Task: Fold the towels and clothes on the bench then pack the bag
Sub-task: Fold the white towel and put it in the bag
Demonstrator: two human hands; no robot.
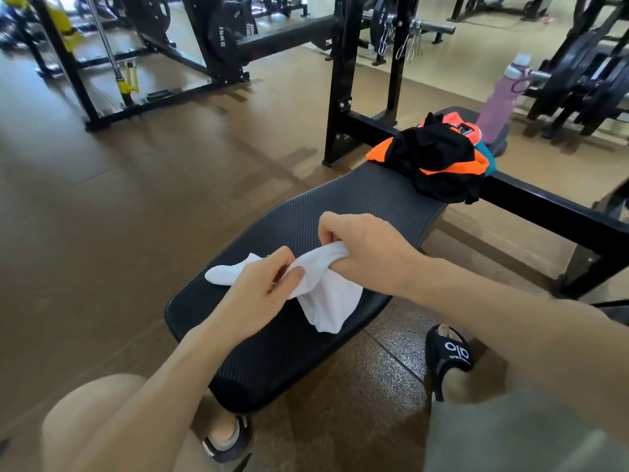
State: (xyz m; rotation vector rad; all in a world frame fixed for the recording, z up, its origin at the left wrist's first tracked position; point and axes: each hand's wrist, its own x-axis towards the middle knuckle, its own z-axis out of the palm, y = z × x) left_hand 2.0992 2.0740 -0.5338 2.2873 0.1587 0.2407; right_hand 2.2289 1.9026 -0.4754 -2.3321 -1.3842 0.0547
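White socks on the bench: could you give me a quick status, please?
Left hand and right hand both gripping the white socks over the bench. Black-and-orange clothes pile unfolded at far end. Nothing in the way.

One bench [340, 212]. One white cloth [326, 287] on it, held by two hands: left hand [262, 294], right hand [367, 250]. One heap of black, orange and teal clothes [439, 158]; the pieces cannot be counted. One pink water bottle [502, 100]. Two black sandals [449, 356], one on each foot.
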